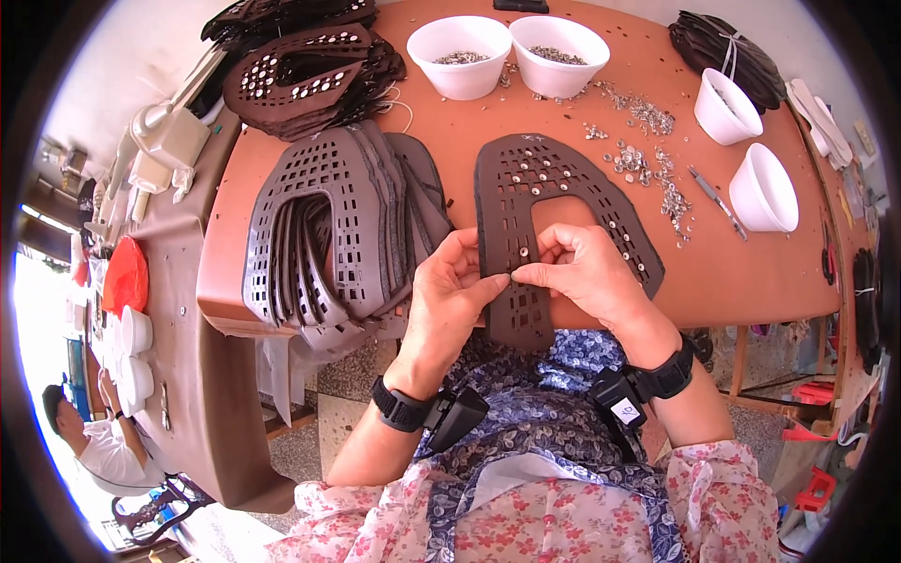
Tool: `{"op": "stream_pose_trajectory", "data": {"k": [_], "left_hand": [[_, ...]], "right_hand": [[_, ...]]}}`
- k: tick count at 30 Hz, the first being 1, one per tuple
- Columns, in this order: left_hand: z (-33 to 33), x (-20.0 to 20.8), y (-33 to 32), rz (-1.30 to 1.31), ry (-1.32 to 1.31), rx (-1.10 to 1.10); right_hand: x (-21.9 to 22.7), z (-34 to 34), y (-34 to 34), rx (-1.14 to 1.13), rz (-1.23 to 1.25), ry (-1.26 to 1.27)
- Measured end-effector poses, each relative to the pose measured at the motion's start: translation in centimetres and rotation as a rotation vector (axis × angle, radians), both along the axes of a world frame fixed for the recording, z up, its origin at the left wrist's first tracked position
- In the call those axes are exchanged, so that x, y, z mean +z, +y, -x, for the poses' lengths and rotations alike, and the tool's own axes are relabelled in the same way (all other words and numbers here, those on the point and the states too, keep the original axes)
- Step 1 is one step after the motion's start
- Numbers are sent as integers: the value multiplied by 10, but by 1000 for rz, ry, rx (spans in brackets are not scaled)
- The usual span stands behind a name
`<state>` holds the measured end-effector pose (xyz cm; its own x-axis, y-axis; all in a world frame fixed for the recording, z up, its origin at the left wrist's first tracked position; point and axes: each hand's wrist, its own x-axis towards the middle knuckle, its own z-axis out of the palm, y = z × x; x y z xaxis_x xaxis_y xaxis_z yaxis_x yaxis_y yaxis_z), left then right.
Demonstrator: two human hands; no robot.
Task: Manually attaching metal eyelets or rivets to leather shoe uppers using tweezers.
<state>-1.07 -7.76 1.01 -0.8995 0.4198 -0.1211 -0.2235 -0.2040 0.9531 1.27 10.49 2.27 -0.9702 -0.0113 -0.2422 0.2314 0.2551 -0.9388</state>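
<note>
A dark brown U-shaped shoe upper with rows of cut slots lies at the table's front edge. Silver studs sit in some of its slots, at the top and along both sides. My left hand is closed round the upper's left leg, fingers partly behind it and thumb in front. From the inner opening my right hand grips the same leg, its thumb meeting the left thumb just below a stud. Whether a small stud is between the thumbs is hidden. Left of my hands stands a stack of matching uppers.
Two white bowls of small metal parts stand at the back. Loose studs are scattered to the right, near a pen and two tilted white bowls. Dark pieces are piled back left. Another person sits far left.
</note>
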Motion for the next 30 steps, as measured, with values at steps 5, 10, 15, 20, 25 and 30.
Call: {"op": "stream_pose_trajectory", "data": {"k": [5, 10, 15, 20, 25, 30], "left_hand": [[-2, 1, 2, -3, -26, -11], [-1, -7, 4, -34, 44, 12], [-4, -4, 5, -32, 42, 8], [1, -3, 8, -34, 90, 40], [0, 2, 5, -12, -51, -83], [0, 8, 4, 26, -136, -103]], "right_hand": [[-10, -1, -2, -27, 209, 54], [-4, 2, -3, -14, 290, -32], [-20, 1, -2, -5, 174, -51], [-22, 0, -7, -41, 67, 118], [-4, -1, -1, -40, 56, -14], [3, -10, 5, -45, 117, -4]]}}
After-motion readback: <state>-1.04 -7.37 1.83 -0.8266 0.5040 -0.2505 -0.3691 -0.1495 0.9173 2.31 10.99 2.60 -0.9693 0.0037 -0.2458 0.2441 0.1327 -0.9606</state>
